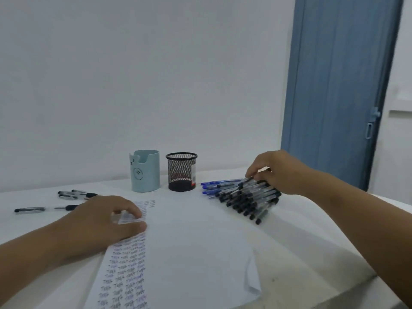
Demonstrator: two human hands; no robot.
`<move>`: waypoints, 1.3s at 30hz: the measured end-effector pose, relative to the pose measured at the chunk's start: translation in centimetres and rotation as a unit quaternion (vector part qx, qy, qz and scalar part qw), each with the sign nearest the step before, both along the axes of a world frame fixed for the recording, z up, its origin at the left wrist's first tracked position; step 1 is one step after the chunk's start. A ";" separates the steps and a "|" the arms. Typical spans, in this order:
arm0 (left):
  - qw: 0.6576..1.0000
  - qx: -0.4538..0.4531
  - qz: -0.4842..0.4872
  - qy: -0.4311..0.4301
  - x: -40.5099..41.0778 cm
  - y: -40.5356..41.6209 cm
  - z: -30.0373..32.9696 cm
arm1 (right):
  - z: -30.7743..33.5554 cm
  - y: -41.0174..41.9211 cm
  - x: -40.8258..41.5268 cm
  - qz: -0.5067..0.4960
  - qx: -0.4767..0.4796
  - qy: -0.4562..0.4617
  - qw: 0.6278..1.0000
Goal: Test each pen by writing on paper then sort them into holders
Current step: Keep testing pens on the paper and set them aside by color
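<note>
Pinching a black-capped pen (246, 181) atop the pen pile (245, 197), right hand (274, 172) fingers curled. Left hand (104, 219) rests loosely on the paper (189, 253); holders beyond it.

Place: a plain office-like room.
Walls: bare white wall (133, 74), blue folding door (334, 85).
Desk signs: white surface (301, 237), two pen holders (145, 170), written paper (189, 253).

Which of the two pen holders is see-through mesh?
The black holder, the right one of the pair, nearer the pen pile. Its wall is wire mesh; the pale blue holder beside it has solid walls.
</note>
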State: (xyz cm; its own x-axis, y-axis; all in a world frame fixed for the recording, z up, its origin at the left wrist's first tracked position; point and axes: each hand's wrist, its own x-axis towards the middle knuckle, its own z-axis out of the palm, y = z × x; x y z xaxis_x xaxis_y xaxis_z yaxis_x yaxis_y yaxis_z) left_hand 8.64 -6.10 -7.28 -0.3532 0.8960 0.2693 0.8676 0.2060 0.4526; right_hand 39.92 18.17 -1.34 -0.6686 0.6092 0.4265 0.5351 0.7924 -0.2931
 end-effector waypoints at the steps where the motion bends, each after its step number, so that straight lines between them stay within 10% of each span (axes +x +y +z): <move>1: 1.000 0.002 -0.003 -0.005 0.1 -0.1 0.1 | -0.3 0.2 0.2 -0.004 0.006 0.002 1.000; 39: 0.996 0.085 0.008 -0.032 -0.4 0.4 0.6 | -0.4 -4.5 -9.0 0.124 0.051 -0.024 0.991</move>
State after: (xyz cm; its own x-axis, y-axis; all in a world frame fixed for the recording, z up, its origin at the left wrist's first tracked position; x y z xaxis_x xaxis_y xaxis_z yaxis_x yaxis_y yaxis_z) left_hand 8.29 -5.66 -6.64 -0.3892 0.8331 0.3931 0.8327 0.1356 0.5369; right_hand 30.94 13.65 -1.75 -0.8128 0.3793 0.4422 0.3321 0.9253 -0.1834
